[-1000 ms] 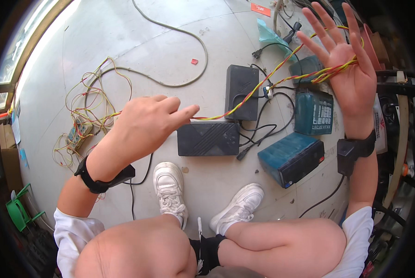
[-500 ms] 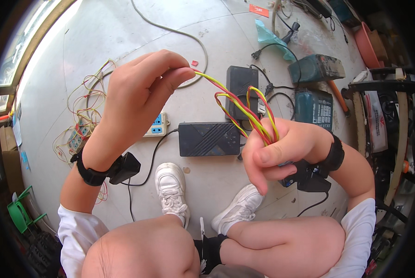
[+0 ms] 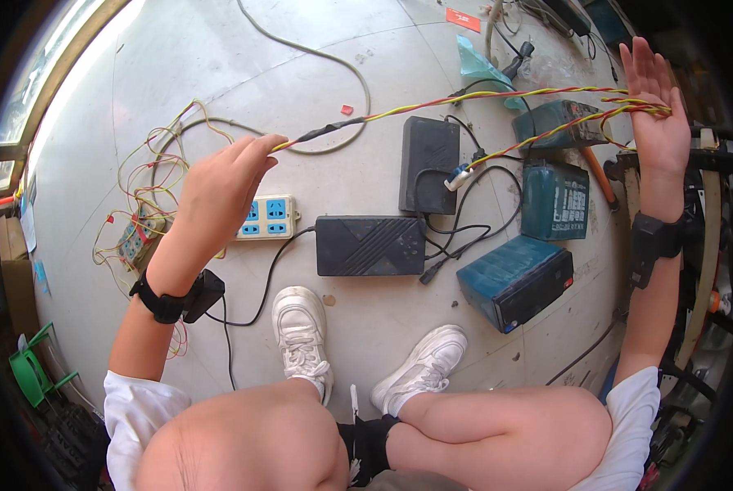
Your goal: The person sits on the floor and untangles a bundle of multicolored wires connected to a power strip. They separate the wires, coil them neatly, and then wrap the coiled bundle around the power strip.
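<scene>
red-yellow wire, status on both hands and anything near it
Left hand pinching red-yellow wire near dark-wrapped section. Right hand open, wire loops at palm. White connector overlaps upper black box in view; contact unclear.

Below the left fingers [image 3: 248, 151] sits a black strap [image 3: 162, 306] with a boxy black module [image 3: 205, 296], a thin dark cable [image 3: 230, 356] beside it; below the right fingers [image 3: 659, 78], a similar black wristband [image 3: 672, 239]. Farther from the fingers: short white sleeves [image 3: 141, 417], white lace-up shoes [image 3: 298, 331], black shorts [image 3: 374, 442].
</scene>
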`<state>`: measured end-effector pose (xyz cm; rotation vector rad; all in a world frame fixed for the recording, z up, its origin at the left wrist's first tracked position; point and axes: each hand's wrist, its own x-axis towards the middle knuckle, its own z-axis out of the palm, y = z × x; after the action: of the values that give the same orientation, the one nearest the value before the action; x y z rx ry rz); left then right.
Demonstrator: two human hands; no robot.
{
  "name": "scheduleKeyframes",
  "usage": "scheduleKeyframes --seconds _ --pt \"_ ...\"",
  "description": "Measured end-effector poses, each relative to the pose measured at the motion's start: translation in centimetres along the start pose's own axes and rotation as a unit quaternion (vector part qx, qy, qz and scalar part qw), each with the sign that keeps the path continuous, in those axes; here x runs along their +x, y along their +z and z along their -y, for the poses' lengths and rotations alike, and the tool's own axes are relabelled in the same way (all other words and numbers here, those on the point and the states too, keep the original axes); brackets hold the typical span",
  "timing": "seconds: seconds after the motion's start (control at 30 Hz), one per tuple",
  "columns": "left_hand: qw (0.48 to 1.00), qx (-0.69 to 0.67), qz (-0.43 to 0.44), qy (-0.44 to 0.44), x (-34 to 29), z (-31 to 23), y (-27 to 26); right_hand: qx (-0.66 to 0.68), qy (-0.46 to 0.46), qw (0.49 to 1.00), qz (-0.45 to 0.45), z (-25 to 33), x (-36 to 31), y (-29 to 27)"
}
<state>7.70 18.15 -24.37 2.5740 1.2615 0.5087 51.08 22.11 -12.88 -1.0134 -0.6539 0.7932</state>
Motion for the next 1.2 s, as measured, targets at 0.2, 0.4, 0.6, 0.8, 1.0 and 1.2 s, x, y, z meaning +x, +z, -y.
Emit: scheduleKeyframes --seconds 0.2,0.4,0.6,0.8,1.0,1.2 --pt "0.969 0.123 0.063 0.204 0.9 -5.8 -3.1 -0.054 0.131 0.922 0.361 -1.4 -6.5 4.4" --pt "0.98 -0.029 -0.046 0.194 4.7 -7.4 -5.0 -0.118 0.43 0.735 0.51 -3.7 -13.9 5.6" --pt "0.965 -0.256 0.051 -0.003 5.0 -5.1 -2.5 0.148 0.517 0.63 0.56 -3.7 -12.8 5.8" --pt "0.951 -0.294 0.093 -0.019 2.3 -1.1 -0.8 0.267 0.431 0.723 0.469 -1.3 -7.6 2.9" --pt "0.987 -0.117 0.101 0.04 0.3 1.3 -0.8 0.311 0.336 0.839 0.293 2.1 -4.0 2.4" --pt "0.993 -0.103 0.041 -0.052 -0.5 2.3 -0.8 0.313 0.377 0.8 0.346 1.9 -4.5 1.4"
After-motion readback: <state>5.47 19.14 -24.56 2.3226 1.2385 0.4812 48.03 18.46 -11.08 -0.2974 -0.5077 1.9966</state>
